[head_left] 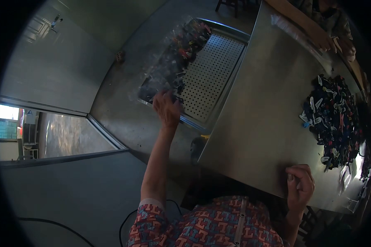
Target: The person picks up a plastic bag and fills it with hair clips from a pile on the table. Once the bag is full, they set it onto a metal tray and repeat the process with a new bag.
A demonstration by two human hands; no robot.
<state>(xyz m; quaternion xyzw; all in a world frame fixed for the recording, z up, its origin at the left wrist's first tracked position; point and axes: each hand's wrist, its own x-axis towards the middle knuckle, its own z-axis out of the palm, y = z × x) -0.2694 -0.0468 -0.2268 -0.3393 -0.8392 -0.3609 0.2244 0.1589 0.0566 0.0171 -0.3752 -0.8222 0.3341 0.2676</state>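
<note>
My left hand [167, 109] reaches over the near left corner of a perforated metal tray [213, 68], beside a heap of dark and coloured small pieces in clear wrapping [175, 57]. Its fingers are spread and slightly blurred, and nothing shows in them. Above the near edge of the metal table [251, 123], my right hand [301, 185] is loosely curled, thumb against the forefinger, with nothing visible in its grip. Farther along the table on the right lies a pile of small clips [334, 119], mostly dark with some white ones.
Across the table, another person's hand and forearm [317, 35] rest near the far edge, by a strip of clear plastic [294, 35]. A dark stool [228, 6] stands on the floor at the top. Wall panels and an opening [74, 133] are at the left.
</note>
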